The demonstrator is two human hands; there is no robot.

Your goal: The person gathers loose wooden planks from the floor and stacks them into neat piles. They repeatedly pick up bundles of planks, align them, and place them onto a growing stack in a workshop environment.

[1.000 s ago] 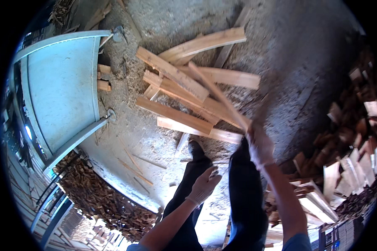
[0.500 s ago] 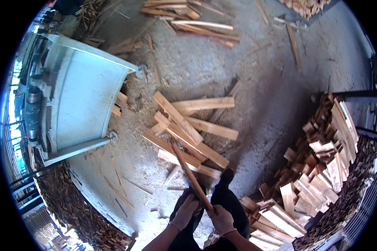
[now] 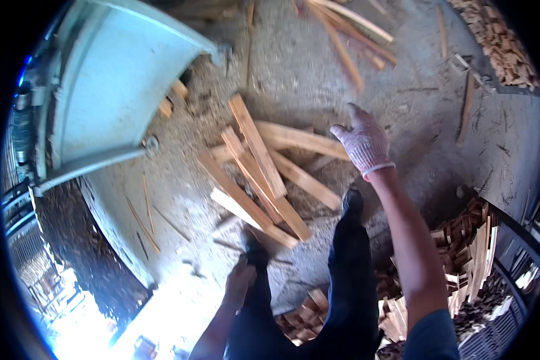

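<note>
My right hand (image 3: 366, 143), in a pale knit glove with a red-edged cuff, reaches out over the floor with thumb and fingers apart, holding nothing. Just beyond its fingertips lies a blurred brown wooden strip (image 3: 341, 51), apart from the hand, among other strips. My left hand (image 3: 240, 281) hangs beside my left shin; its fingers are too blurred to read. Ahead of my feet, several flat wooden boards lie crossed in a loose heap, with one long board (image 3: 258, 147) on top and a wider board (image 3: 303, 139) partly behind my right hand's side.
A pale blue metal machine panel (image 3: 120, 78) with a frame stands at left. Stacked wood pieces (image 3: 474, 240) rise at lower right, and another wood pile (image 3: 504, 51) sits far right. Thin sticks (image 3: 143, 225) litter the floor near the dark chip pile (image 3: 90, 240) at left.
Both hands were on a long wooden strip over my legs; they have let go of it. My right hand has swung forward and right, my left down beside my leg. The view has shifted.
</note>
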